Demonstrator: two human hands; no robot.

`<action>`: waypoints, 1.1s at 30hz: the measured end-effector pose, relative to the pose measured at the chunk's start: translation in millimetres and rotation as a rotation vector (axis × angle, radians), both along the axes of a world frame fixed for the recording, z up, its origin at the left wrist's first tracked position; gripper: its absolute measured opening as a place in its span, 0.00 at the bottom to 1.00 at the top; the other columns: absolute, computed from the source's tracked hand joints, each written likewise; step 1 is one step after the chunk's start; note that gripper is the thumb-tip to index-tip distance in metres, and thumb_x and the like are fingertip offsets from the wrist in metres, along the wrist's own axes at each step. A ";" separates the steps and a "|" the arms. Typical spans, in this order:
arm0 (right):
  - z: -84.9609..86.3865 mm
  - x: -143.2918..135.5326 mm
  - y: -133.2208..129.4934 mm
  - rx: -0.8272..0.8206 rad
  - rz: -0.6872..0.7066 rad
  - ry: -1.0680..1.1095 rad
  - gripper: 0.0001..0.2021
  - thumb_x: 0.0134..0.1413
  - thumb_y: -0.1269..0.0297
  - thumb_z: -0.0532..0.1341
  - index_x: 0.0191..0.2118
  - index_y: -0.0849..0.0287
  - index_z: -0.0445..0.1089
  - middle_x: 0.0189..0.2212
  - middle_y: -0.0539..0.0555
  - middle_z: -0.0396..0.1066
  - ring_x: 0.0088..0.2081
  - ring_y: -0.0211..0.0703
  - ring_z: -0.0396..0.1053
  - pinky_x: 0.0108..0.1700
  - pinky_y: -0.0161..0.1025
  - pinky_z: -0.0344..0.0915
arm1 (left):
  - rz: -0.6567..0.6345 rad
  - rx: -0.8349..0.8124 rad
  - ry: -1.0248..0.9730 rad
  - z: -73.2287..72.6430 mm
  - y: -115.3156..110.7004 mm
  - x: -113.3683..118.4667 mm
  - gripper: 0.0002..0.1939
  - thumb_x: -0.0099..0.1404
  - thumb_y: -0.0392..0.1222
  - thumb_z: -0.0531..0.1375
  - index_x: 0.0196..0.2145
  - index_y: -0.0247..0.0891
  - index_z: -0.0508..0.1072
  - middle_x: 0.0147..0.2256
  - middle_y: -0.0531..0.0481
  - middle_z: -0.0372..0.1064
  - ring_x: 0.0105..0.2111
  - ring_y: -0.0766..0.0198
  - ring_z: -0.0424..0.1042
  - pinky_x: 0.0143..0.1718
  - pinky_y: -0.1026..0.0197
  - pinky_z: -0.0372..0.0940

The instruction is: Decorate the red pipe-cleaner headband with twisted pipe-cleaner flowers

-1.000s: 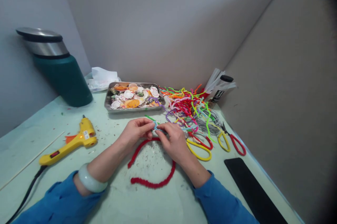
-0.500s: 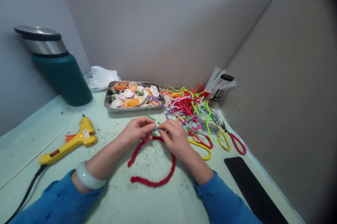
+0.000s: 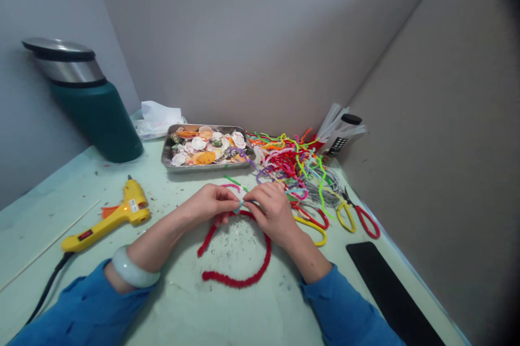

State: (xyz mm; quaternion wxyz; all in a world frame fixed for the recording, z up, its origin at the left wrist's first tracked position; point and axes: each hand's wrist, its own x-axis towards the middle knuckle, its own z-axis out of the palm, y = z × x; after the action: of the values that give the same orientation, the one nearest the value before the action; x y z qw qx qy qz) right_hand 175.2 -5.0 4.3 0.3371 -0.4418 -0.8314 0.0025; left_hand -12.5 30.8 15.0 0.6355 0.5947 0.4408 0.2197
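Note:
Between my fingertips is a light blue pipe cleaner (image 3: 240, 203), mostly covered by the fingers. My left hand (image 3: 209, 204) pinches it from the left, and my right hand (image 3: 270, 208) pinches it from the right, the two nearly touching. Beneath both hands a thick red pipe cleaner (image 3: 266, 259), bent into an open ring, lies on the table. A short pink pipe cleaner (image 3: 231, 186) and a green one (image 3: 234, 181) lie just beyond my fingers.
A metal tray (image 3: 207, 169) of seashells stands behind my hands. To its right spreads a pile of coloured pipe cleaners (image 3: 284, 159). Scissors (image 3: 361, 216) and a black strip (image 3: 385, 286) lie on the right. A yellow glue gun (image 3: 109, 221) and a green bottle (image 3: 99, 118) are left.
My left hand has shifted slightly left and down, with its fingers turned. The pink pipe cleaner beyond it has come into view. The red ring stays in place.

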 end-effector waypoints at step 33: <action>-0.7 1.7 0.8 -0.040 0.047 0.033 0.06 0.58 0.63 0.58 0.33 0.58 0.70 0.29 0.53 0.72 0.35 0.42 0.66 0.40 0.41 0.56 | -0.004 -0.087 -0.042 4.0 -1.2 -2.2 0.13 0.49 0.45 0.66 0.25 0.30 0.74 0.13 0.51 0.65 0.14 0.70 0.61 0.18 0.66 0.55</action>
State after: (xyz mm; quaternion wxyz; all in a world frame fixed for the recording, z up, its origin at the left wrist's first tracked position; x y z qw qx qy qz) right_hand 176.9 -4.2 3.6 0.3419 -0.4286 -0.8356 0.0345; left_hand -14.7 29.6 19.0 0.6702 0.5628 0.4351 0.2115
